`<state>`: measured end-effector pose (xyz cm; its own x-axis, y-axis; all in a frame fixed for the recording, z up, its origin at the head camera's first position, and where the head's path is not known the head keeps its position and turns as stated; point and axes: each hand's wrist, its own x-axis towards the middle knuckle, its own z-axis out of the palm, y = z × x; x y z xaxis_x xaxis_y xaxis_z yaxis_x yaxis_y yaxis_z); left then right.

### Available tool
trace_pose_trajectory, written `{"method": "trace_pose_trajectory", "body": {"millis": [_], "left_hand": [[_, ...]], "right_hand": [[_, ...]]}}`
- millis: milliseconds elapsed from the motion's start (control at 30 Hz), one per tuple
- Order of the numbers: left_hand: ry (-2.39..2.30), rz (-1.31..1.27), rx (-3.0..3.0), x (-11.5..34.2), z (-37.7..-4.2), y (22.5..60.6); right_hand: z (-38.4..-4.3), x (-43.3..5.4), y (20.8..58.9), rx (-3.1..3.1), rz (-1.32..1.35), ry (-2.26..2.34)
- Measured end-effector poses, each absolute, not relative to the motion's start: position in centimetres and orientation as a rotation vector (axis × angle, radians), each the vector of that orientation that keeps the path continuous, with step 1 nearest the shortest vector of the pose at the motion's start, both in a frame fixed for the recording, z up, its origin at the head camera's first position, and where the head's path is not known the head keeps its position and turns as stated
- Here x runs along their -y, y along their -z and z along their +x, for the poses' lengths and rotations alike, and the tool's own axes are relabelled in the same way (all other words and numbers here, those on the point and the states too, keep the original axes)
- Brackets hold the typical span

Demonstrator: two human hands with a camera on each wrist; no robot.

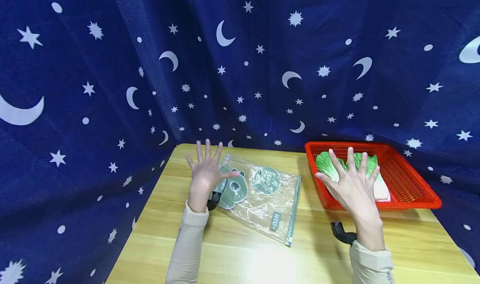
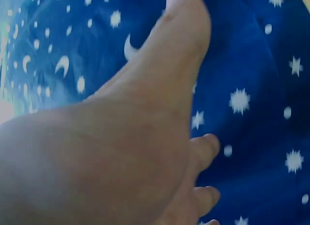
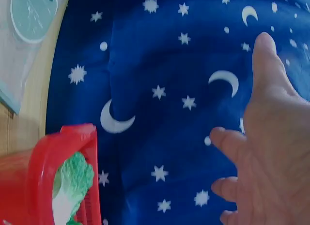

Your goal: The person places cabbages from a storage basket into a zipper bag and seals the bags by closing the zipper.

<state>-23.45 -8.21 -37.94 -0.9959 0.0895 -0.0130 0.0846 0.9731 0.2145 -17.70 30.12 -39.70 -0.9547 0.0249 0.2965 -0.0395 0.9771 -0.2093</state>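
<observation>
My left hand [image 1: 205, 171] is held up with its fingers spread, overlapping the left end of a clear zip bag [image 1: 258, 211] in the head view. The bag lies flat on the table, printed with green cartoon shapes and a "NIU+" label. My right hand [image 1: 354, 188], fingers also spread, overlaps a red plastic basket [image 1: 408, 182]. Inside the basket are leafy green cabbages [image 1: 325, 164] with white stems, partly hidden by that hand. In the right wrist view, the right hand [image 3: 276, 152] stands apart from the basket [image 3: 41, 171]. Neither hand holds anything.
The light wooden table [image 1: 150, 242] has its left edge along a dark blue curtain [image 1: 240, 67] with white moons and stars, which also hangs behind it. A black wrist mount [image 1: 342, 234] sticks out beside the right wrist. The basket stands at the table's back right.
</observation>
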Motion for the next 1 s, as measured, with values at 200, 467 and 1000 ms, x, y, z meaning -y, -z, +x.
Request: {"method": "trace_pose_trajectory", "body": {"millis": [200, 467, 1000], "left_hand": [[-0.331, 0.332, -3.140, 4.9, -23.7, 38.5], [-0.279, 0.741, -3.149, -0.5, -23.6, 39.9], [-0.516, 0.933, -2.860, -9.0, -23.4, 49.3]], "right_hand": [[-17.9, -28.9, 39.0, 2.826, 0.187, -0.392], [-17.7, -27.4, 40.5, 2.713, 0.407, -0.608], [-14.8, -26.8, 50.8, 2.809, 0.170, -1.401]]}}
